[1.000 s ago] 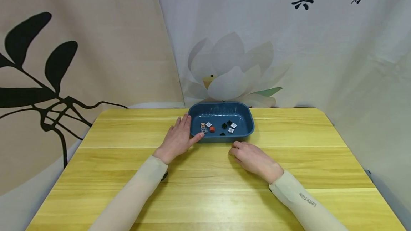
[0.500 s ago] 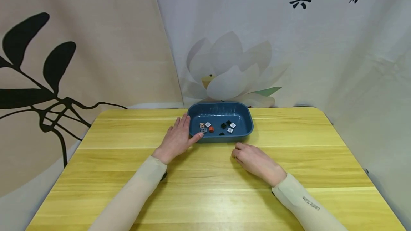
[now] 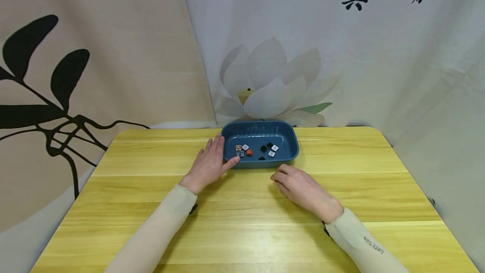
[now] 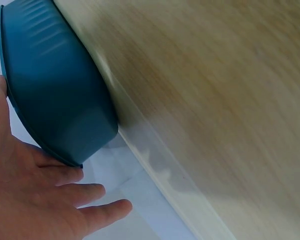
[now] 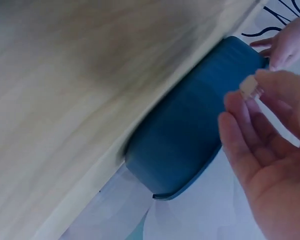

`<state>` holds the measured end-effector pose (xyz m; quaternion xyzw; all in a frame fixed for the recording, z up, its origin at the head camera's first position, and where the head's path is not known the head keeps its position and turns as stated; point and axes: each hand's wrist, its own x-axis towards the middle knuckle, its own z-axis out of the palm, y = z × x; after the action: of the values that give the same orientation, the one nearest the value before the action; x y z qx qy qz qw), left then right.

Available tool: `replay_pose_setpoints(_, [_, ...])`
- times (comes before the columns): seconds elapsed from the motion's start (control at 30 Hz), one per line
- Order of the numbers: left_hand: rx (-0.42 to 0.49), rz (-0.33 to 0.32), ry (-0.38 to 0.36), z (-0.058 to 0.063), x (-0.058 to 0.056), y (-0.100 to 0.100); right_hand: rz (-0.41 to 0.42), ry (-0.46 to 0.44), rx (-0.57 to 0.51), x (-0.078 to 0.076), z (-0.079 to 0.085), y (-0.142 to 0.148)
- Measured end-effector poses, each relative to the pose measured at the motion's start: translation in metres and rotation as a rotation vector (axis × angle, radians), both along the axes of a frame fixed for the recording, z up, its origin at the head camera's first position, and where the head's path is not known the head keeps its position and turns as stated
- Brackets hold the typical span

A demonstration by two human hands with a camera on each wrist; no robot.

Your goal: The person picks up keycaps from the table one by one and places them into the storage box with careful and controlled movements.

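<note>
A blue rectangular tray (image 3: 261, 165) stands at the far side of the table, holding several small square pieces: white ones (image 3: 274, 148), black ones (image 3: 263, 148), an orange-red one (image 3: 249, 152) and others. My left hand (image 3: 206, 163) lies along the tray's left end with fingers extended, its thumb over the near left corner. In the left wrist view its fingers touch the tray's rim. Just in front of the tray's near right side, my right hand (image 3: 305, 186) pinches a small pale plastic block (image 5: 249, 87) with thin prongs between thumb and fingertips. Its exact kind I cannot tell.
The light wooden table (image 3: 242, 222) reaches to a printed cloth backdrop (image 3: 273, 75) right behind the tray. Dark bands show at both wrists, such as the left wristband (image 3: 193, 208).
My right wrist has shifted a little to the right and toward me, and the hand has turned slightly, fingers staying near the tray's front. The left hand keeps its place at the tray.
</note>
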<state>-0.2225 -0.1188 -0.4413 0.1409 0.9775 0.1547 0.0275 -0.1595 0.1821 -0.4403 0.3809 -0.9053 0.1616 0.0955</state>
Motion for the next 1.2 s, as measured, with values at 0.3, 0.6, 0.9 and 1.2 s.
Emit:
replay_pose_setpoints(0.3, [0.012, -0.003, 0.006, -0.002, -0.001, 0.0, -0.06, 0.125, -0.171, -0.006, 0.015, -0.009])
replay_pose_setpoints(0.6, [0.0, -0.005, 0.003, 0.0, -0.001, -0.001, -0.138, 0.133, -0.231, -0.024, 0.023, -0.02])
replay_pose_setpoints(0.9, [0.001, 0.002, 0.01, -0.001, -0.001, -0.002, -0.213, 0.101, -0.239, -0.053, 0.019, -0.037])
replay_pose_setpoints(1.2, [0.003, -0.001, 0.012, -0.002, -0.001, -0.001, -0.284, -0.074, -0.164, -0.078, 0.013, -0.048])
